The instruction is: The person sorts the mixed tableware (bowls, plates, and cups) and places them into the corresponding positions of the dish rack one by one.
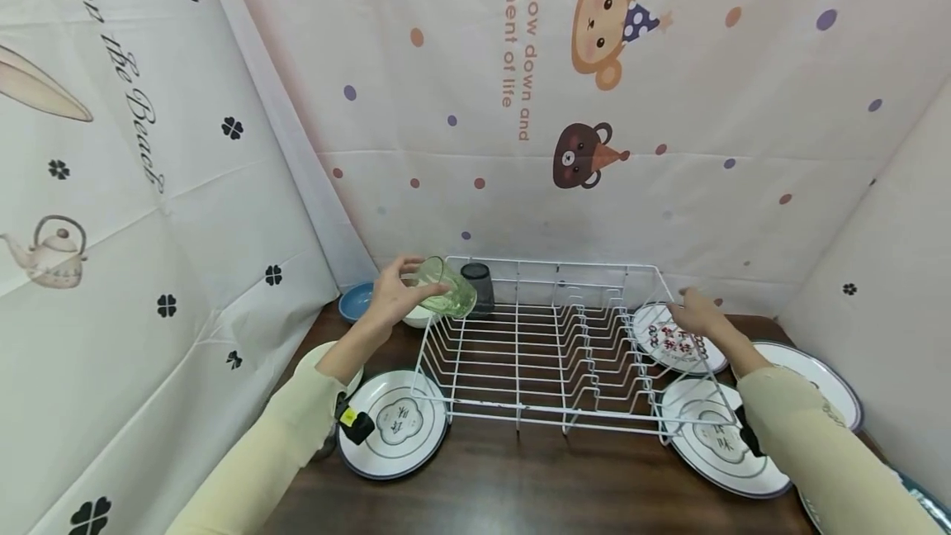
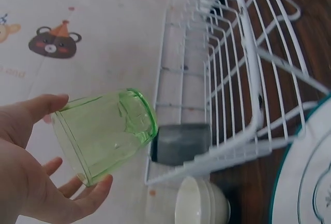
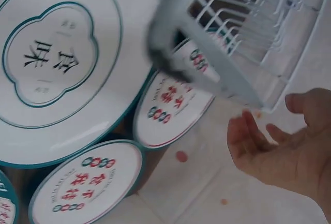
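My left hand (image 1: 394, 295) grips a clear green glass (image 2: 106, 133), thumb on one side and fingers on the other. The glass is tilted, above the left end of a white wire dish rack (image 2: 252, 74). Just beside it, a dark grey glass (image 1: 479, 283) stands in the rack's back left corner. Over at the rack's right end, my right hand (image 3: 284, 146) is near the upper back corner, its fingers loosely bent and holding nothing. Whether it touches the wire cannot be made out.
A plate (image 1: 397, 428) lies left of the rack, near a blue bowl (image 1: 355, 302) and white bowls (image 2: 194, 203). At the right lie several plates, among them a large one (image 1: 713, 444) and a small one with red print (image 1: 661, 333). Printed cloth (image 1: 475, 106) hangs behind.
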A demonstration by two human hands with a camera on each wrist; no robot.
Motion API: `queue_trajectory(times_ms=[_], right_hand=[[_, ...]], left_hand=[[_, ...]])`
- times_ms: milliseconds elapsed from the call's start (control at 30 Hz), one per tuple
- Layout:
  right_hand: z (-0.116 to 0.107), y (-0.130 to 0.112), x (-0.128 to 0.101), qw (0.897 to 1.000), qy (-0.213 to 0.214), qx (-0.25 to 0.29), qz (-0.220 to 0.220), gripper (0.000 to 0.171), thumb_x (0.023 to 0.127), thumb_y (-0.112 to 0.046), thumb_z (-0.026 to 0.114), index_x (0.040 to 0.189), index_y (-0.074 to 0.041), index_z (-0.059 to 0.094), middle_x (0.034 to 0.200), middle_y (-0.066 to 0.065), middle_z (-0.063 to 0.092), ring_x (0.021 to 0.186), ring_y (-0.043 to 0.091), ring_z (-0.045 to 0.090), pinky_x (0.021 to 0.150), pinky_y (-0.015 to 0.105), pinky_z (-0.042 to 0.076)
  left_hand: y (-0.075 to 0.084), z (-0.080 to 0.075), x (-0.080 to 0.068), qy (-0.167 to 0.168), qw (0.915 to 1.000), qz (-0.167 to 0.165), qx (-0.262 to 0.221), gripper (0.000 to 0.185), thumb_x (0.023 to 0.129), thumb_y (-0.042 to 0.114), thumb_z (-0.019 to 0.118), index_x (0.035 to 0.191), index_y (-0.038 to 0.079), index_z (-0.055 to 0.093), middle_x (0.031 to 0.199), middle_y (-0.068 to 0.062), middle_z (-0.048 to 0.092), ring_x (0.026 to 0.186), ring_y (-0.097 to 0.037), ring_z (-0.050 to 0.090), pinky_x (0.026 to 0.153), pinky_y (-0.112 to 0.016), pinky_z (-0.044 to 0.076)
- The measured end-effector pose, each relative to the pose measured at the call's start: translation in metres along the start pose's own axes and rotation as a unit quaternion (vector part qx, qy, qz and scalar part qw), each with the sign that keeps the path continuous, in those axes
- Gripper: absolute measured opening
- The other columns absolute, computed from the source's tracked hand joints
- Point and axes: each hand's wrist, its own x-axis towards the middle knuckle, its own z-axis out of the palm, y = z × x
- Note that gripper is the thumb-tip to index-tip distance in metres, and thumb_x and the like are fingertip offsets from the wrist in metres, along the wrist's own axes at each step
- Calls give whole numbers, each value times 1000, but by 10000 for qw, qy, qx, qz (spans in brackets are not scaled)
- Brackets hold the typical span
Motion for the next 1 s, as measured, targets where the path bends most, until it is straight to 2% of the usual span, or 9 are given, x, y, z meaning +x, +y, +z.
queue_trajectory(times_ms=[100,267,400,533,600,667,767,833,1000], right_hand=[[3,-20,2,9978,630,-125,-160,57,105,-15,39,139,30,31,119,51,52,93,53,62,79,59,52],[10,-61,6,9937,892,73,-671,49,103,-14,46,137,22,45,128,47,53,116,60,56,92,66,50],[17,-99,7,9915,593,494,-1047,43,103,-14,48,134,16,52,126,41,60,116,55,61,94,59,54],[27,-134,2,9851,-393,1296,-1057,46,109,-21,43,143,11,47,136,36,57,125,49,57,100,53,54],[32,-149,1,9701,-1027,1933,-1050,52,112,-25,37,149,11,40,144,36,49,133,48,52,107,52,50],[38,-161,1,9437,-1626,2707,-986,58,113,-30,32,154,11,29,150,37,40,139,49,45,113,52,45],[46,-174,-1,8993,-2228,3662,-863,63,114,-33,27,158,11,16,157,36,30,145,51,37,118,54,37],[50,-178,-1,8744,-2392,4159,-718,64,114,-33,26,159,9,12,158,36,28,146,51,35,119,54,36],[54,-177,2,8348,-2593,4845,-340,61,114,-31,24,161,5,10,159,37,27,148,52,32,119,49,37]], left_hand=[[4,4,-1,-103,9993,-151,-330,77,84,33,84,150,19,46,157,-13,42,140,-38,45,111,-54,44],[15,14,-7,-350,9964,-263,-722,75,85,28,83,149,28,44,156,-15,40,141,-38,44,111,-55,43],[23,28,-13,-530,9953,-194,-792,74,85,27,83,146,28,43,155,-15,40,140,-40,45,110,-56,43],[30,40,-18,-809,9924,2,-926,74,86,25,82,148,23,42,157,-18,38,141,-42,44,111,-58,42],[33,44,-19,-962,9899,103,-1039,71,87,24,81,148,24,43,158,-18,37,142,-42,43,111,-59,42],[34,47,-20,-1100,9868,164,-1178,69,89,24,79,147,26,43,158,-16,37,143,-40,43,111,-58,43],[36,51,-19,-1246,9837,299,-1261,65,91,24,77,146,27,43,158,-14,36,140,-37,46,110,-58,44],[36,53,-19,-1279,9830,362,-1270,62,92,24,76,145,26,44,158,-14,37,138,-37,48,109,-57,44],[35,56,-16,-1307,9816,329,-1355,53,92,23,76,136,21,48,156,-13,40,137,-36,51,107,-59,45]])
